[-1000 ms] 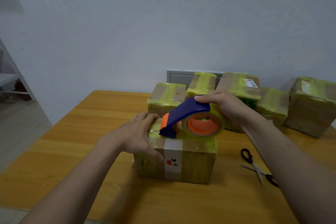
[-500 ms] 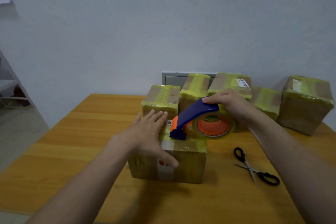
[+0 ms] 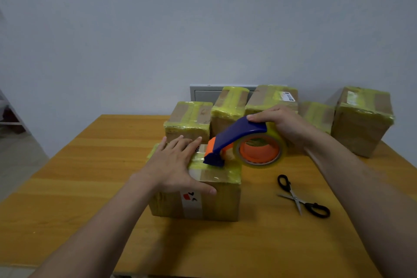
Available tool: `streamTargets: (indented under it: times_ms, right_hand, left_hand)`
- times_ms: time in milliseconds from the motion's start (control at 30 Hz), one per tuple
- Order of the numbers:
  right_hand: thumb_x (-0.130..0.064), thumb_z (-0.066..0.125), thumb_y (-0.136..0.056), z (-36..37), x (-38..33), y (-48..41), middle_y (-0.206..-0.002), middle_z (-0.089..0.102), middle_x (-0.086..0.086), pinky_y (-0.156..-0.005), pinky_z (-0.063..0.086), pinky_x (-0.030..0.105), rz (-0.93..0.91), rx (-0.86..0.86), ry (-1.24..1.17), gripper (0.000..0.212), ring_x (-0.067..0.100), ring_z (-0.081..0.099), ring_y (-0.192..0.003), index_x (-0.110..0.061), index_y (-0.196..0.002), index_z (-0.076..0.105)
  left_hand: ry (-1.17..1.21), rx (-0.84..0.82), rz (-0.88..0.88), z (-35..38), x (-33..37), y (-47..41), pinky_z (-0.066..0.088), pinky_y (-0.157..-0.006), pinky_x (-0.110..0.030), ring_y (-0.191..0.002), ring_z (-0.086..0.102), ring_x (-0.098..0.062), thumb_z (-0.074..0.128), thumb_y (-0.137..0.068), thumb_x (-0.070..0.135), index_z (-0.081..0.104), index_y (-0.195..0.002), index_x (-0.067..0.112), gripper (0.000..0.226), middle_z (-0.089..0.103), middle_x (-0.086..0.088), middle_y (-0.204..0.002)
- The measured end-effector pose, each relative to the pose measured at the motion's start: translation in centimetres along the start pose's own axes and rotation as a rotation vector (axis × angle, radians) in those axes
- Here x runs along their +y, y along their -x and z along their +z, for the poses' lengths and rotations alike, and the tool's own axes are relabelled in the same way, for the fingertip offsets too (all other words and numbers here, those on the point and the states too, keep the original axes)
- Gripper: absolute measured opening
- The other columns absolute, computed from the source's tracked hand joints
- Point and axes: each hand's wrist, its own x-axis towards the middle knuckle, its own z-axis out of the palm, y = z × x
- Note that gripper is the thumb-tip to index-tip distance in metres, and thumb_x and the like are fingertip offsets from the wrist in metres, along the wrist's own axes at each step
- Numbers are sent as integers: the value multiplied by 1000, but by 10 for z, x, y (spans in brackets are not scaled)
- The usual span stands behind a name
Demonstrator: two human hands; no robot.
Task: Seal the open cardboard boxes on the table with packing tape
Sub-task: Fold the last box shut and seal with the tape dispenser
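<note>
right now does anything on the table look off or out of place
The scissors lie with blades splayed open on the table, right of the box being taped. Otherwise nothing stands out.

I face a plain pale wall (image 3: 135, 40), evenly lit. My wooden bench (image 3: 90, 176) runs toward it, with a grey panel (image 3: 203, 95) low on the wall. At left are pale floor (image 3: 18, 165) and a white frame (image 3: 17, 115).
</note>
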Motion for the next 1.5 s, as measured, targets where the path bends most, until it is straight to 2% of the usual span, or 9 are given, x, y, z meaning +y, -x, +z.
streamTargets:
  times_ms: [100,300,667,733,900,1067,1233,1400,1500]
  right_hand:
    - [-38,69,-89,-27,2,7,-87,76,9,-80,52,35,39,41,-46,30,24,70,-88,-9,-88,78]
    - [-31,68,-93,-26,13,9,-60,67,-9,-80,43,34,-15,40,33,41,6,63,-68,-24,-53,74]
    - [-37,66,-94,-31,31,18,-81,76,7,-97,49,45,21,39,-48,31,22,70,-86,-12,-81,80]
    - [-36,65,-94,-35,30,22,-84,76,10,-93,51,44,30,8,-53,33,23,71,-84,-6,-89,78]
    - [-28,63,-94,-64,25,31,-67,71,0,-67,52,30,24,22,-143,25,13,68,-61,-12,-75,71]
    - [-35,69,-91,-60,14,24,-68,66,0,-78,43,35,-7,-1,91,34,15,59,-77,-9,-70,67]
    - [-37,74,-85,-38,-19,1,-45,46,-11,-62,38,33,-13,-45,301,47,1,43,-42,-19,-46,54]
    - [-51,74,-67,-27,-35,-6,-66,52,14,-64,39,41,-66,-54,448,48,20,48,-63,-4,-64,64]
    - [-49,75,-61,-20,-31,-8,-59,49,7,-58,38,40,-44,-50,561,47,22,45,-57,-4,-61,63]
  left_hand:
    - [-16,-13,-12,-2,2,0,-7,-128,-54,-160,-3,-19,32,-51,111,-11,-164,34,143,7,5,-173]
    - [-13,-120,-42,-17,16,-4,-10,-125,-60,-159,-14,-21,31,-35,114,-14,-163,31,159,-9,6,-173]
    - [44,11,29,1,59,-25,-4,-125,-63,-159,7,-22,35,-46,112,-4,-163,38,144,16,7,-171]
    - [38,14,39,1,57,-23,-5,-125,-63,-158,9,-23,34,-46,112,-7,-162,42,142,20,6,-168]
    - [32,-8,35,-2,58,-22,-7,-124,-63,-156,12,-24,23,-39,114,-12,-160,46,144,22,3,-166]
    - [16,-2,39,-1,60,-22,-6,-124,-63,-156,12,-23,24,-41,114,-12,-161,45,143,21,3,-166]
    - [4,-4,35,-2,62,-20,-4,-125,-63,-156,12,-23,22,-39,114,-10,-162,43,145,22,3,-166]
    - [1,-18,43,-4,62,-20,-2,-125,-63,-155,14,-24,21,-38,114,-7,-162,42,146,22,3,-165]
    - [16,-3,39,-4,62,-21,0,-125,-62,-153,18,-25,22,-39,114,-5,-162,42,145,26,4,-162]
